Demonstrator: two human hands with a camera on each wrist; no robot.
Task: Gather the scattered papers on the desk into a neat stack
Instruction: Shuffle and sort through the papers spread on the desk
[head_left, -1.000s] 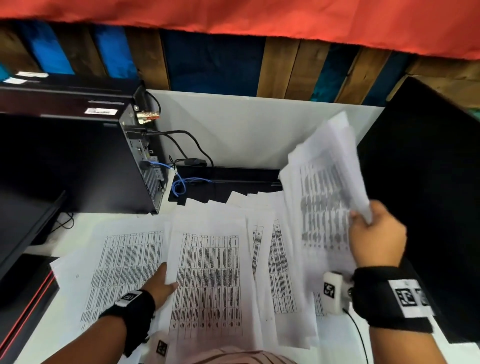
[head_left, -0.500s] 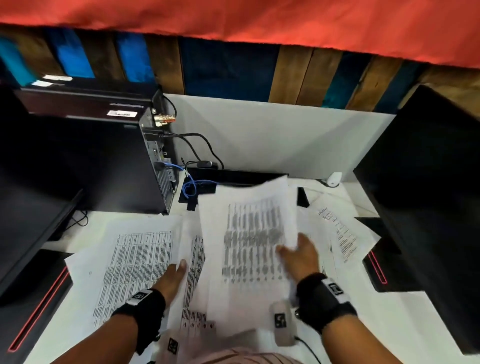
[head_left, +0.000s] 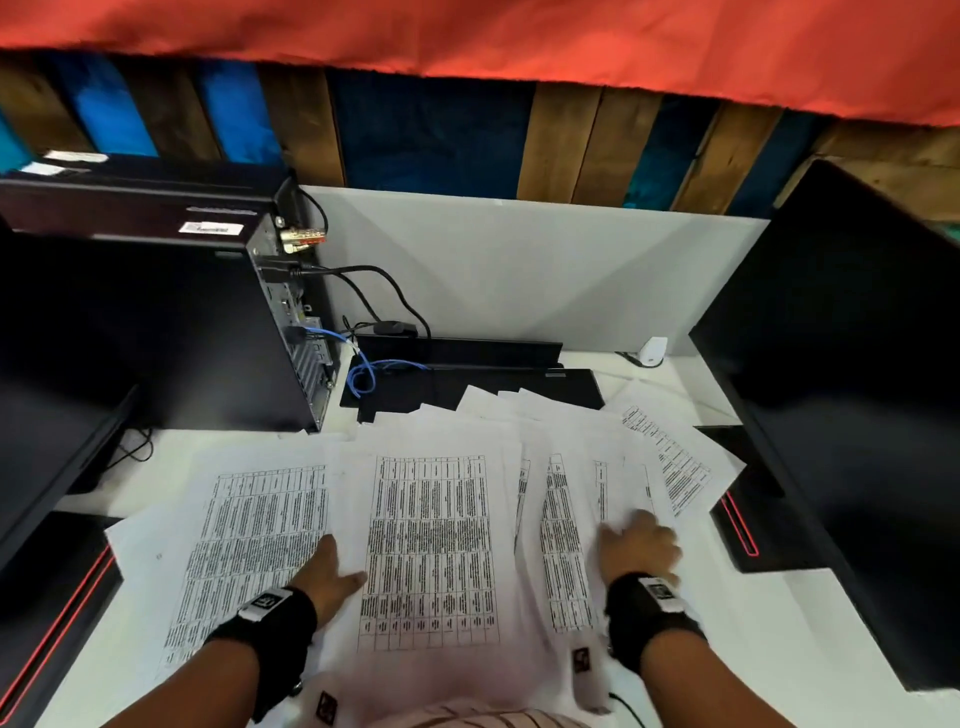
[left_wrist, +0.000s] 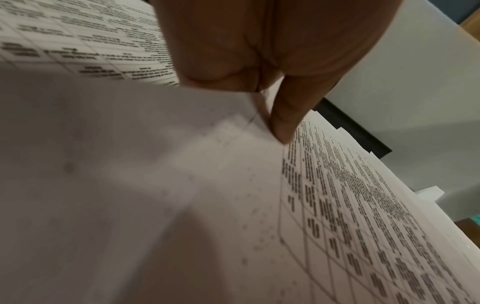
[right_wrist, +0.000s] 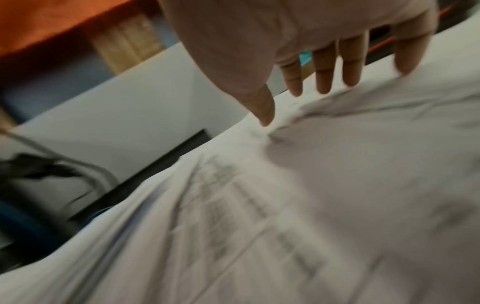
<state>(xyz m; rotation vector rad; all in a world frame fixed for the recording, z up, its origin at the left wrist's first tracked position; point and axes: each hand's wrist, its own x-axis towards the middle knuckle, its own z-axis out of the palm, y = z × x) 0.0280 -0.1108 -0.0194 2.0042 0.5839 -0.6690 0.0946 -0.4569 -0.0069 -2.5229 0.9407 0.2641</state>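
Papers (head_left: 431, 551) lay fanned over the white desk (head_left: 769, 644), all just in front of the black PC tower (head_left: 171, 332), overlapping, printed tables face up. No stack yet. One sheet sat in front of the tower's near side, a centre sheet overlapped it on the side away from the tower, and more sheets spread further away toward the dark monitor (head_left: 852, 415). The farthest sheet (head_left: 670, 457) lay skewed, its corner touching the monitor's base.

My left hand (head_left: 324, 574) was on the sheet nearest the tower, fingers tucked under the edge of the centre sheet, thumb on top of it. Left wrist view: thumb (left_wrist: 288, 115) pressed down on the paper edge, sheet caught between it and the fingers, so I was pinching that centre sheet.

My right hand (head_left: 639, 545) was further from the tower, flat on the overlapped sheets, palm down. Right wrist view was blurred, but the fingers (right_wrist: 324, 67) showed straight and spread, tips touching paper, nothing clasped. Paper bunched slightly under my thumb.

Behind the papers, beside the tower's rear: a black tray (head_left: 467, 379) with a blue cable (head_left: 363, 374) looped into the tower's back. A small white adapter (head_left: 652, 351) sat at the far desk edge, well apart from the tower.
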